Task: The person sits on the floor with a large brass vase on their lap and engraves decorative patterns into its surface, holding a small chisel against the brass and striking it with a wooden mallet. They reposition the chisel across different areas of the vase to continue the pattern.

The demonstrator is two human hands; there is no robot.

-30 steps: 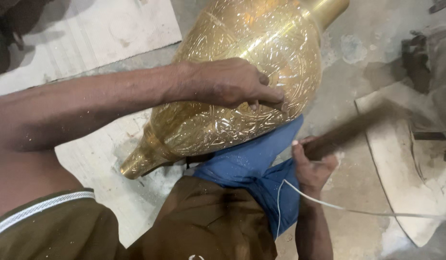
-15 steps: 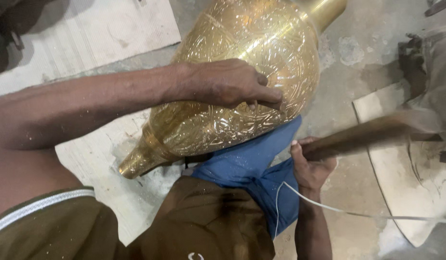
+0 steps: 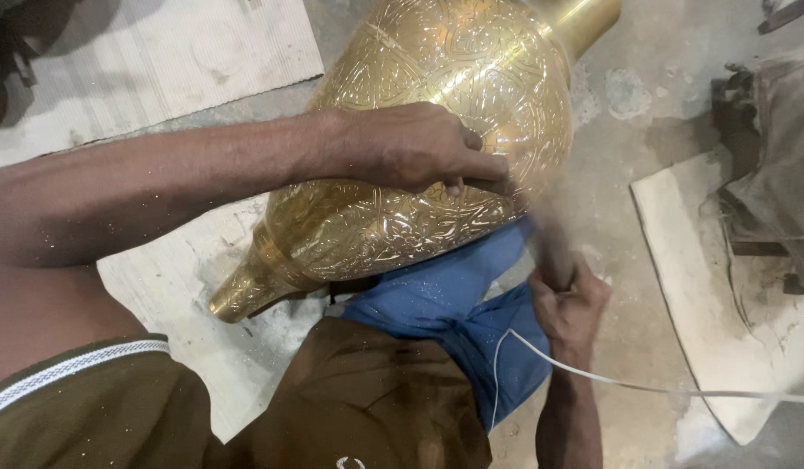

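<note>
A large engraved brass vase [image 3: 436, 95] lies on its side across my lap, resting on a blue cloth [image 3: 454, 304]. My left hand [image 3: 410, 148] lies on the vase's belly, its fingers pinched on what looks like a small dark tool [image 3: 499, 183] pressed to the metal. My right hand [image 3: 569, 304] is lower right, beside the cloth, gripping a wooden stick [image 3: 548, 239]. The stick is blurred and points up toward my left fingertips.
A thin white cord [image 3: 645, 387] runs from my right wrist off to the right. Pale sheets [image 3: 158, 52] lie on the concrete floor at upper left, and under the vase's narrow end [image 3: 245, 295]. A whitish board [image 3: 697, 287] and dark clutter [image 3: 767, 174] sit at right.
The wooden stick, which stretched out to the right half a second ago, has swung in and up toward the vase by my left fingers. The left hand and vase have barely moved.
</note>
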